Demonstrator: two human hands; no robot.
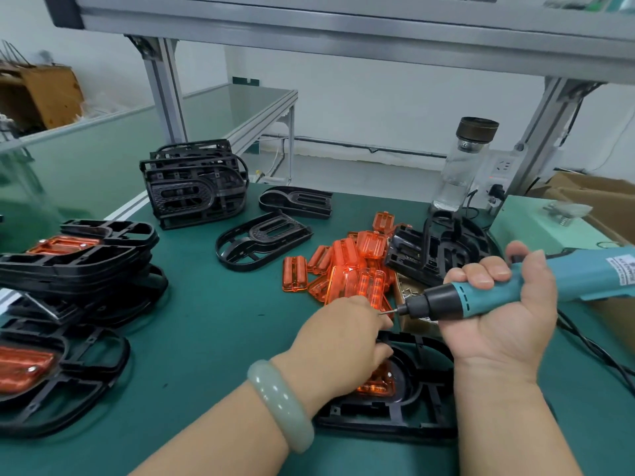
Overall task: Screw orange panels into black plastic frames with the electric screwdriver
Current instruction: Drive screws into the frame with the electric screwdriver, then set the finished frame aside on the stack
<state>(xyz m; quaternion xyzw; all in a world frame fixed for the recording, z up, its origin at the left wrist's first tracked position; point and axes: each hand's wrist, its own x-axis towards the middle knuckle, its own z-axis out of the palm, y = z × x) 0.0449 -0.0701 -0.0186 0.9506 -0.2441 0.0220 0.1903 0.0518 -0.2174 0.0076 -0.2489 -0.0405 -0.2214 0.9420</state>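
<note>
**benchguy:** Teal electric screwdriver is wrapped in the right hand, fingers curled around the barrel, held level over the near right of the green mat with the bit pointing left. Cord trails off to the right.

**panelfan:** ok and the left hand?

**benchguy:** It's got a pale green bangle on the wrist and is bunched up right at the bit tip, looks like it's pinching a small screw there, though the fingertips are mostly hidden. Under it sits 1 black plastic frame with an orange panel seated in it, near the front edge.

**panelfan:** spare parts?

**benchguy:** Pile of loose orange panels mid-table, just beyond the hands. 2 empty frames lie farther back, a rack of upright frames far left, and a stack of frames with panels fitted on the left. Glass bottle stands at the far right.
</note>
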